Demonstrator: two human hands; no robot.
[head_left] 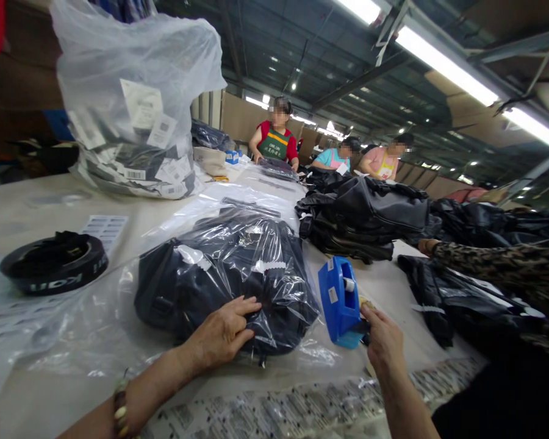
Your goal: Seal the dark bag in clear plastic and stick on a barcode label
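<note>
Beaded bracelet [120, 410] and left hand [226, 329], seven o'clock: fingers spread on wrapped black bag [231, 283]. Right hand [385, 341], four o'clock: fingers clasping blue dispenser [332, 308]; careless swing could snag clear plastic [119, 317].

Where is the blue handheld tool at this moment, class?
In the head view, the blue handheld tool is right of centre, held in the person's right hand, beside the plastic-covered black bag.

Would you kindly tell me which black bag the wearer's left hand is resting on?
It is the black bag in clear plastic, left of the blue tape dispenser; the stacked bags behind the dispenser lie clear of the left hand.
</note>
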